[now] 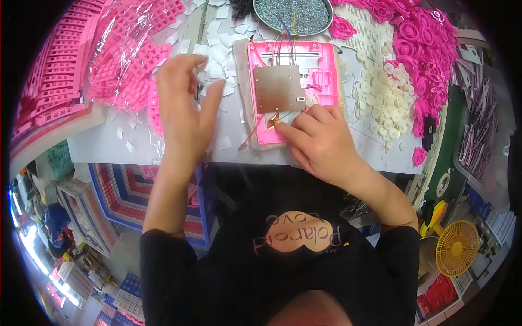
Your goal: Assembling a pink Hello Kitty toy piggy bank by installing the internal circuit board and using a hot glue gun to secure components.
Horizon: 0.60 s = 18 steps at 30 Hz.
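A pink plastic casing (329,51) lies open side up on the table in front of me. Inside it sits a flat grey-brown metal plate (277,87), with thin wires (283,46) running out at the far side. My right hand (321,141) rests over the casing's near right part, its fingers curled. The index fingertip presses at a small copper-coloured metal piece (273,120) just below the plate; the thumb is partly hidden. My left hand (185,103) hovers left of the casing, fingers apart, holding nothing, above small white paper squares (217,52).
A round tray of small screws (293,16) stands behind the casing. Pink parts in clear plastic (128,60) are piled at the left. White discs (389,103) and magenta pieces (413,49) heap up at the right. Below the table's left side is a blue crate (204,228).
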Motion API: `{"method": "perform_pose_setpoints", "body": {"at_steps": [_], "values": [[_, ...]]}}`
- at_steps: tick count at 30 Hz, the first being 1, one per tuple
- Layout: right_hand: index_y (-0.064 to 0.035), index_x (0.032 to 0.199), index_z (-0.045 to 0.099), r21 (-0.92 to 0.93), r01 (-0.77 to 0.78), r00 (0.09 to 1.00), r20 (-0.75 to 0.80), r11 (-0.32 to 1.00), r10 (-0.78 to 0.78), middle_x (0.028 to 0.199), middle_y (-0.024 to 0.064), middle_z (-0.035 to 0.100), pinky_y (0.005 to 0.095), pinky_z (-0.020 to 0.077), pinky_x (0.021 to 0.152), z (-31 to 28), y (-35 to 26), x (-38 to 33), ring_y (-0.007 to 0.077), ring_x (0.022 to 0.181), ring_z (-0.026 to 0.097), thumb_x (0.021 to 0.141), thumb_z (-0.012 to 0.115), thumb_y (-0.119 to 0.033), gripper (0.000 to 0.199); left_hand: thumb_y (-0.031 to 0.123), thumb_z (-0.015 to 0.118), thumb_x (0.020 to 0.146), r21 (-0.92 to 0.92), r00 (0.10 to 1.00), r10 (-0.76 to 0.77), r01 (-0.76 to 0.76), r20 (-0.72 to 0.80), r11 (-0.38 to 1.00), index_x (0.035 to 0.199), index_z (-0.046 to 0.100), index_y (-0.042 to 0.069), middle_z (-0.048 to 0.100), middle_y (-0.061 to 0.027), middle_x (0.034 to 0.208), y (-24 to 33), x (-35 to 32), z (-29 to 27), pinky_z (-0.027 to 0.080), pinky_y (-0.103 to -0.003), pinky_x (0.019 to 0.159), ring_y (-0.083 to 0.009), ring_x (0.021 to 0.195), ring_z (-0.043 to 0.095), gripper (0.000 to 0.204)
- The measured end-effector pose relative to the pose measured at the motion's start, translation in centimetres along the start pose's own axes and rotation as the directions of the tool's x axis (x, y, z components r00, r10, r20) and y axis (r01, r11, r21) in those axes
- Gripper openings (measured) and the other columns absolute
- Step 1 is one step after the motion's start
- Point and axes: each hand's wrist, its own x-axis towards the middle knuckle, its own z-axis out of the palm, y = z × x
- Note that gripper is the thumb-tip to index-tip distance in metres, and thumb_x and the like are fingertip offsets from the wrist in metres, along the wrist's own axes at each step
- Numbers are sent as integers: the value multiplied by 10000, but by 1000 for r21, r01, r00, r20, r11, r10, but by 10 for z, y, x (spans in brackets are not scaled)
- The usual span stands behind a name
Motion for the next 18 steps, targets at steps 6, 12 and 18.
{"method": "perform_pose_setpoints", "body": {"at_steps": [6,12,18], "values": [[-73,1216,676,-80,-56,998,-21,995,54,891,21,576,384,390,783,3,-12,6,222,884,547,770,741,-186,465,47,753,813,-168,909,52,20,414,986,948,609,21,582,-123,944,0,-62,3,470,-361,773,-291,844,564,199],[-83,1268,650,-80,-60,992,109,995,68,915,52,580,394,423,816,-6,-12,9,247,920,561,793,727,-175,490,-6,676,850,-166,978,-71,104,195,981,820,607,3,620,-95,844,8,-36,-5,431,-293,581,-193,708,573,77],[-55,1195,668,-21,83,994,74,996,-81,849,38,607,357,440,720,-10,-3,13,216,852,585,819,715,-207,408,28,640,941,-583,890,-342,455,300,673,843,613,11,674,-70,885,7,-12,7,385,-195,563,-68,639,560,103]]}}
